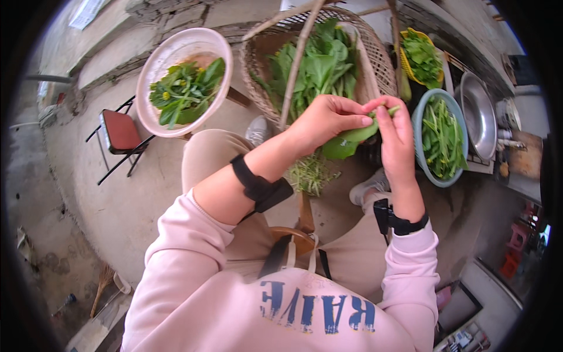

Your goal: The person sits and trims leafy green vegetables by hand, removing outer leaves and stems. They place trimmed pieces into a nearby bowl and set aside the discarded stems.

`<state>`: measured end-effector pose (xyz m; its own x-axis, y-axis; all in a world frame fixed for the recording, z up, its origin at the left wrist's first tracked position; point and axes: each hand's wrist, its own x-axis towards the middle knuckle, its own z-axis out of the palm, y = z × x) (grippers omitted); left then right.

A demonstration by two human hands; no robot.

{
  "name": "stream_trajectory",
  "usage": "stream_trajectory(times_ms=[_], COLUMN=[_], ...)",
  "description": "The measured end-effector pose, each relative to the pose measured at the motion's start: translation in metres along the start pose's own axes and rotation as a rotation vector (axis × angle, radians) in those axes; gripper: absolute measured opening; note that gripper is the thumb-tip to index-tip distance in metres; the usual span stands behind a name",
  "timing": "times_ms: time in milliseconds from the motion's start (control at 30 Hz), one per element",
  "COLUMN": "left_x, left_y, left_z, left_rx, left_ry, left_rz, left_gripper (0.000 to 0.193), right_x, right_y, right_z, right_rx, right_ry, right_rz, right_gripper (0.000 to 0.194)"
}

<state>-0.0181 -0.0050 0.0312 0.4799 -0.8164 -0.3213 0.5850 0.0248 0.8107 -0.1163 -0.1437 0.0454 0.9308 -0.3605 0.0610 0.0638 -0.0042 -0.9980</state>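
Both of my hands hold one leafy green stalk [345, 141] over the near edge of a woven basket [382, 57]. My left hand [327, 119] pinches it between thumb and fingers, with the broad leaf hanging beneath. At the stem end, my right hand [394, 127] grips with thumb and forefinger. Inside the basket lies a heap of leafy greens [323, 66]. To the left, a pink plastic basin [144, 99] holds greens with yellow flowers [187, 90]. On the right, a blue-grey basin [418, 132] holds stalks with leaves [442, 138].
Stem scraps [311, 174] lie on the floor between my feet. A yellow plastic basket [409, 70] of greens and a steel basin [477, 114] stand at the right. The large basket's handle [300, 61] arches above it. A folding chair [119, 131] is at the left.
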Motion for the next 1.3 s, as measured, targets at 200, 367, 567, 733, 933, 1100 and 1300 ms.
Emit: stream_trajectory(times_ms=[200, 367, 567, 733, 933, 1100, 1300], left_x=[-0.023, -0.050, -0.089, -0.087, -0.048, -0.038, -0.018], left_y=[0.022, 0.065, 0.098, 0.092, 0.089, 0.070, 0.042], left_z=[-0.019, -0.090, -0.219, -0.219, -0.120, -0.054, -0.014], left_rx=[0.106, 0.438, 0.697, 1.000, 0.930, 0.977, 0.869], left_ry=[0.118, 0.821, 1.344, 1.438, 1.118, 0.670, 0.309], left_rz=[0.112, 1.002, 0.658, 0.572, 1.287, 1.488, 0.932], left_gripper=[0.016, 0.015, 0.037, 0.043, 0.024, 0.027, 0.027], right_x=[0.003, 0.018, 0.054, 0.059, 0.051, 0.056, 0.042], right_y=[-0.008, 0.000, 0.070, 0.139, 0.163, 0.112, 0.042], right_z=[0.011, -0.006, -0.021, 0.027, 0.052, 0.021, -0.022], right_rx=[0.221, 0.230, -0.086, -0.637, -1.078, -1.166, -1.259], right_ry=[-0.093, -0.002, -0.023, -0.324, -0.357, -0.006, 0.200], right_rz=[0.110, 0.082, 0.494, 0.438, 0.317, 0.132, 0.052], right_gripper=[0.027, 0.038, 0.028, 0.035, 0.037, 0.016, 0.021])
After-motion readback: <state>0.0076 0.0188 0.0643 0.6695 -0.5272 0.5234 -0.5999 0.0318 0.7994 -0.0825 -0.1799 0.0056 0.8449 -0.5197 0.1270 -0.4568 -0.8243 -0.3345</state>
